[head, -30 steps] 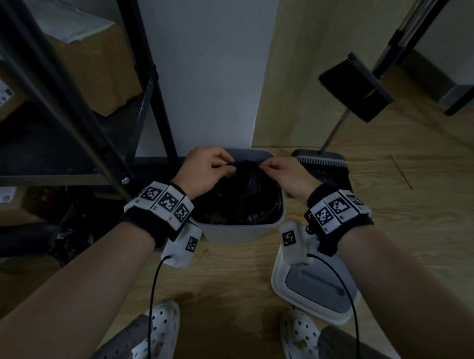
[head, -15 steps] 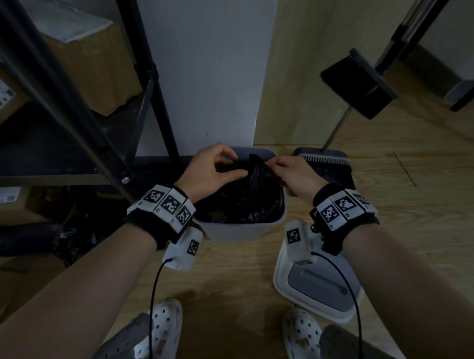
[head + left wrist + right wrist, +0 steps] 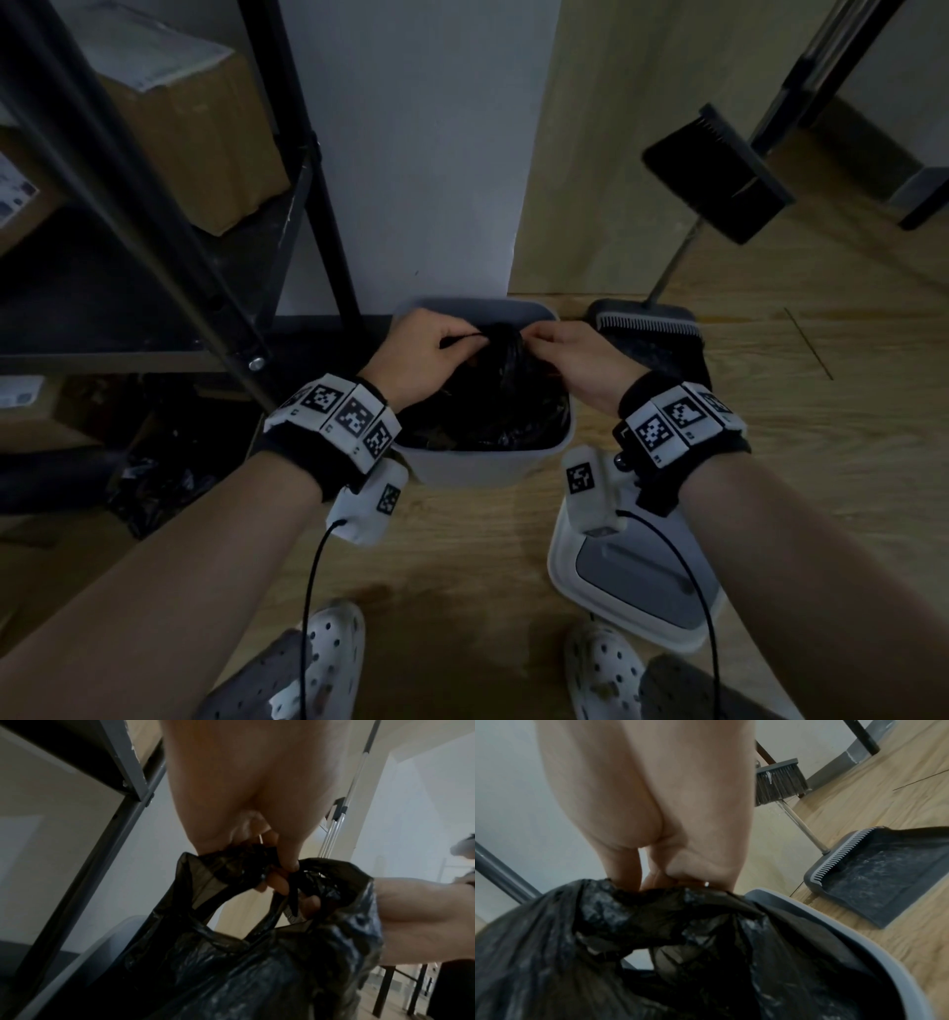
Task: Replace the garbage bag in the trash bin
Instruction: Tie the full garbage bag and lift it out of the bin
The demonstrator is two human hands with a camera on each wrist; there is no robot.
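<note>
Over the trash bin point(image 3: 480, 465) at 12 o'clock, your left hand point(image 3: 418, 357) & right hand point(image 3: 577, 360) pinch the old garbage bag point(image 3: 506, 411)'s gathered top w/ curled fingers point(image 3: 279, 883); lift-out & fresh liner probably left.

Black wristbands point(image 3: 328, 457) carry white tag-printed blocks; white camera pods point(image 3: 590, 488) trail black cables point(image 3: 308, 591); white perforated clogs point(image 3: 328, 652).

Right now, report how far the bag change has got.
Done: the bin lid is off, lying on the floor. In hand: the left hand and right hand pinch the gathered top of the black garbage bag, which sits in the trash bin. Left: lifting it out, fitting a new bag.
</note>
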